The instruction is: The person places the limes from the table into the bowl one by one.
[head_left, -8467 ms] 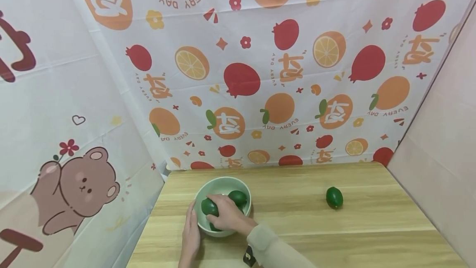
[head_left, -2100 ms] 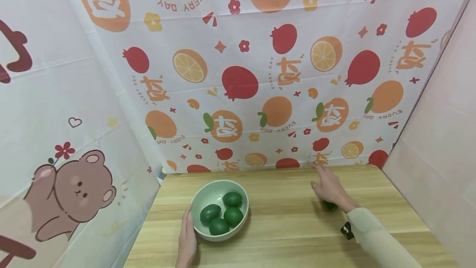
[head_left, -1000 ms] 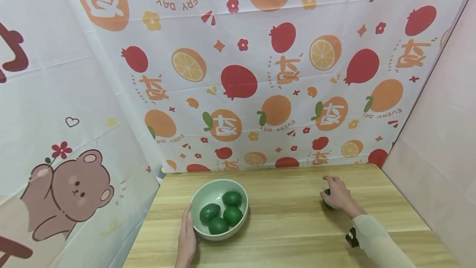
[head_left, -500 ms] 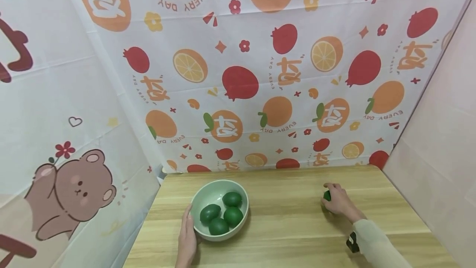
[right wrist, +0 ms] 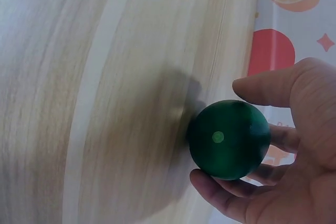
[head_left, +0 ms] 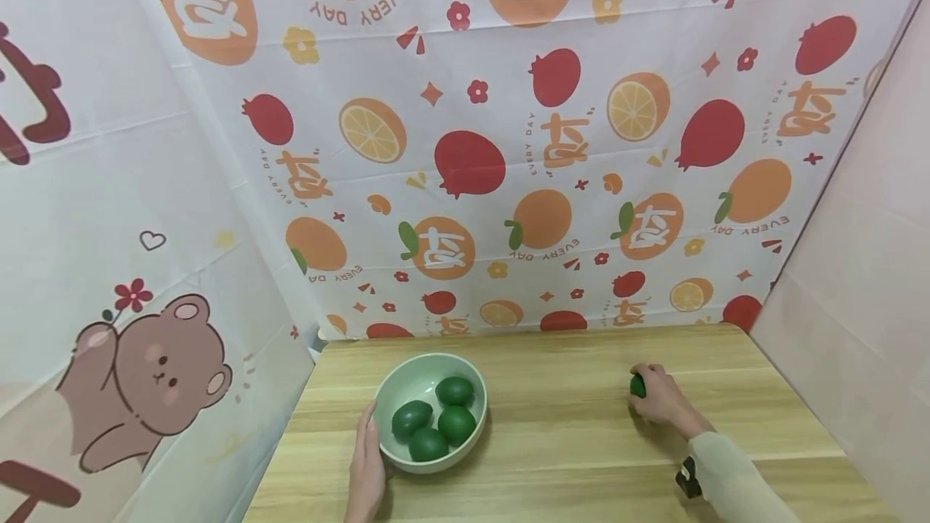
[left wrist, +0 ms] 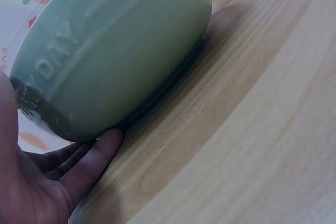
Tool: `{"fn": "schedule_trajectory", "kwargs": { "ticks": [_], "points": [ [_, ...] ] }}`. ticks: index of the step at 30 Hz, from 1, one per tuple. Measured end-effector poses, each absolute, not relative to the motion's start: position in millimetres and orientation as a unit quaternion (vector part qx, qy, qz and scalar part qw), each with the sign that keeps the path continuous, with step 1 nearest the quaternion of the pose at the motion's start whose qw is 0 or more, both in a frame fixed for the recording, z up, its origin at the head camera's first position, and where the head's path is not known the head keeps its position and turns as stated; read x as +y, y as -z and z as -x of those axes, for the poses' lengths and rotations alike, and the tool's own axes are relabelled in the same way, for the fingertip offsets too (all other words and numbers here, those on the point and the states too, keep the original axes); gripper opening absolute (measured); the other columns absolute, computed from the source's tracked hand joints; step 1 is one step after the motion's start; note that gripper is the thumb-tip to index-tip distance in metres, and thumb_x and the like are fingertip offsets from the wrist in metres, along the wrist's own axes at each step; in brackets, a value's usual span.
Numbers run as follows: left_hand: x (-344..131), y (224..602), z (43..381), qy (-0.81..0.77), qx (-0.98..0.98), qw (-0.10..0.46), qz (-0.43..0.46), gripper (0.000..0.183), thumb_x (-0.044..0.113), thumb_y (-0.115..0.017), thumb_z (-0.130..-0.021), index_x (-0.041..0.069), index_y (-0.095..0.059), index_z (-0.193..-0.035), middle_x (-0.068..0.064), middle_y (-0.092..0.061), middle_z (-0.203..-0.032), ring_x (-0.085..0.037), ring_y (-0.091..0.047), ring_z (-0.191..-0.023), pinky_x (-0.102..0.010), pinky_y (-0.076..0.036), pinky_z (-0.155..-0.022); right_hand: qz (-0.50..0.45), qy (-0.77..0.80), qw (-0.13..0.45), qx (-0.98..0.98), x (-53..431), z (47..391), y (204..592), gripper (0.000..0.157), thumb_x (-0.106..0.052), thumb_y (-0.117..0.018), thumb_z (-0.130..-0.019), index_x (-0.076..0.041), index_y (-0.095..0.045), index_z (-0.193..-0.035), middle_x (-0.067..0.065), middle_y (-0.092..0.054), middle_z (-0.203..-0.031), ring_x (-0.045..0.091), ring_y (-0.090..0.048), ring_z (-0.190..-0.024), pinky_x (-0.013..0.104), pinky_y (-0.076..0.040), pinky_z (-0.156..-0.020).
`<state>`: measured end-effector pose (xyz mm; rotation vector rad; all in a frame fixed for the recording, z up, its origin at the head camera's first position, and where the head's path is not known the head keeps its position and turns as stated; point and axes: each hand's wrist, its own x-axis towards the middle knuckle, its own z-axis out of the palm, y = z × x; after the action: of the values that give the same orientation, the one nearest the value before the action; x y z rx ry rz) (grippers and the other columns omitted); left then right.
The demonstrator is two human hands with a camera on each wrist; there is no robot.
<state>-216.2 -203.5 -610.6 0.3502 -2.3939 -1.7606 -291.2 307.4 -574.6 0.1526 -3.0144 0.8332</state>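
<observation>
A pale green bowl [head_left: 392,382] stands on the left part of the table, with several dark green limes [head_left: 456,425] inside it. My left hand [head_left: 366,466] holds the bowl's left side; in the left wrist view its fingers [left wrist: 92,166] reach the bowl's base. Far to the right, my right hand [head_left: 663,398] has its thumb and fingers around a single lime [right wrist: 229,140]. Part of that lime is hidden behind the hand in the head view. Whether it touches the table or is slightly raised, I cannot tell.
Bare wood table [head_left: 559,426] lies between the bowl and the right hand. A fruit-patterned cloth [head_left: 508,144] hangs behind the table's back edge. Pale cloth walls stand at left and right. A small black device [head_left: 688,478] sits at the right wrist.
Earlier my right hand held a lime in the bowl; afterwards it moved right, above the lone lime. Its fingers have since come down and curled around it. My left hand stays at the bowl.
</observation>
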Motion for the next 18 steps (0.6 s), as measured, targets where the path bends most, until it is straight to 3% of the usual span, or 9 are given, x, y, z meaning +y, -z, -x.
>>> {"fn": "schedule_trajectory", "kwargs": {
  "ticks": [14,18],
  "points": [
    [-203.7,608.4,213.7,0.583,-0.800,0.064,-0.125,0.063,0.060,-0.009,-0.106,0.035,-0.012,-0.164,-0.019,-0.014,-0.171,-0.057,-0.024,-0.149,-0.076,-0.034,-0.111,-0.062,-0.269,0.015,-0.961,309.9,289.6,573.7,0.053,-0.010,-0.074,-0.088,0.008,-0.053,-0.134,0.038,-0.055,-0.124,0.037,-0.063,-0.095,0.045,-0.060,-0.072],
    [-203.6,607.8,212.8,0.578,-0.803,0.067,-0.127,0.063,0.059,-0.009,-0.106,0.033,-0.012,-0.164,-0.019,-0.015,-0.171,-0.056,-0.022,-0.151,-0.076,-0.028,-0.115,-0.066,-0.266,0.013,-0.962,310.2,289.8,574.4,0.053,-0.010,-0.074,-0.088,0.009,-0.054,-0.133,0.037,-0.057,-0.120,0.034,-0.064,-0.093,0.045,-0.060,-0.072]
  ]
}}
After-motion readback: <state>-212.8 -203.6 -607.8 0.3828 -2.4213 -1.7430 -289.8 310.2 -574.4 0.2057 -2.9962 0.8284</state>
